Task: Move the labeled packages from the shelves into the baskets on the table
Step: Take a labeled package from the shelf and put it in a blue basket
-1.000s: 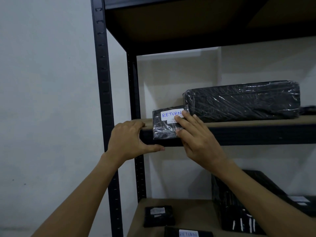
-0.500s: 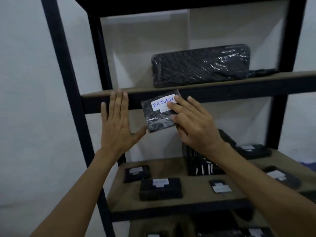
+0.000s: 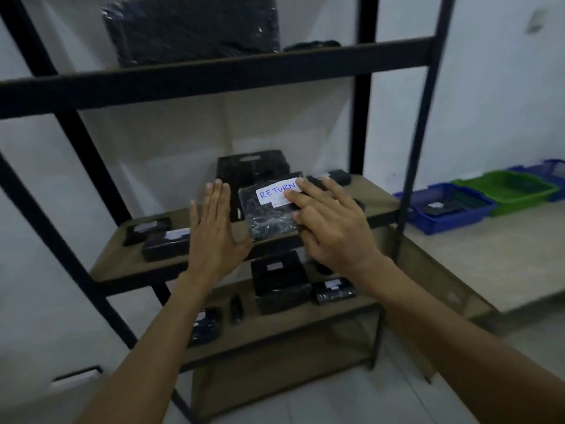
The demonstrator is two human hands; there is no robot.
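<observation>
- Your right hand [image 3: 331, 231] pinches a black plastic-wrapped package labelled "RETURN" [image 3: 269, 220], held in the air before the black-framed wooden shelf [image 3: 116, 264].
- Your left hand [image 3: 214, 232] is spread flat, just beside that package.
- A blue plastic basket [image 3: 443, 224] and a green plastic basket [image 3: 526, 203] sit on the counter [image 3: 489, 255], far right.

**Labelled package [image 3: 270, 212] before shelving unit [image 3: 214, 75]**

Held in front of the middle shelf [image 3: 116, 264], left hand [image 3: 214, 237] just beside on the left, right hand [image 3: 333, 234] on its right edge. Behind, more packages [image 3: 165, 244] on three shelves. To the right, baskets [image 3: 455, 223] in a row on a table [image 3: 489, 258].
</observation>
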